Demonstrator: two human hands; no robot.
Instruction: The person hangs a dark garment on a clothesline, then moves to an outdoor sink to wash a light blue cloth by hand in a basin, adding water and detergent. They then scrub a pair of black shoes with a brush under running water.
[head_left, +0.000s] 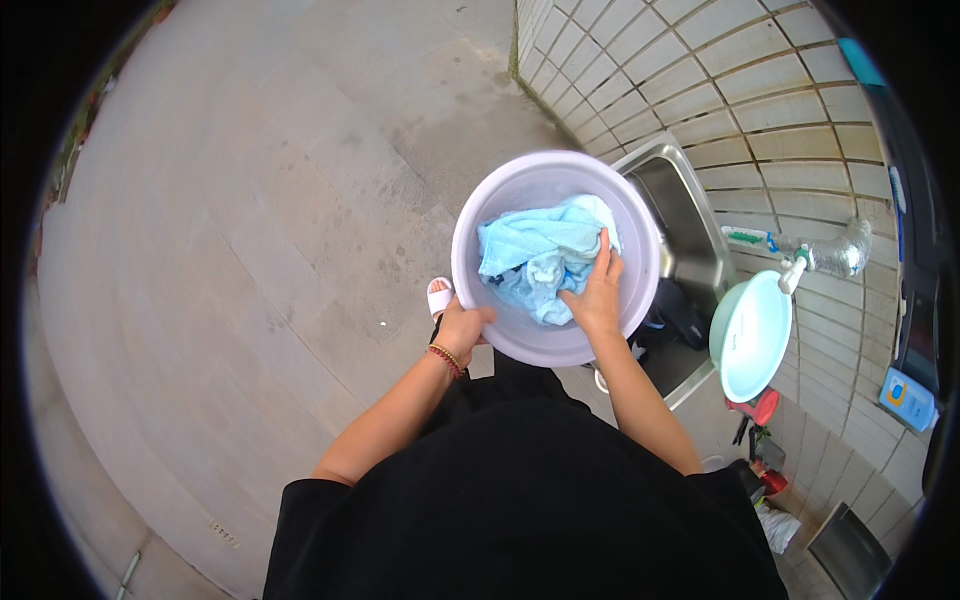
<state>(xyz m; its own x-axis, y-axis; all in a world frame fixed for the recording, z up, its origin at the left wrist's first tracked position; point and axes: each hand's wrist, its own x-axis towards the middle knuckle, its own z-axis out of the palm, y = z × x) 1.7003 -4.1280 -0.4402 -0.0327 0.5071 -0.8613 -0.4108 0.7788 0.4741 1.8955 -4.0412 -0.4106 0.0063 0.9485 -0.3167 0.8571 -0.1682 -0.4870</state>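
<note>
A pale lilac plastic basin (480, 315) is held up in front of my body. Its near-left rim is in the grip of my left hand (461, 328), which wears beaded bracelets at the wrist. Bunched inside the basin lies a light blue terry towel (540, 236), with a small dark patch showing at its left side. My right hand (598, 296) reaches in over the near-right rim. Its thumb and fingers are around the towel's right side; the fingertips partly disappear against the cloth.
To the right, a stainless steel sink (675, 202) stands against a tiled wall (742, 105), with a dark item (681, 315) in it. A mint green basin (754, 337) leans by a tap (793, 271) on a foil-wrapped pipe (840, 251). A blue bottle (906, 397) is at far right.
</note>
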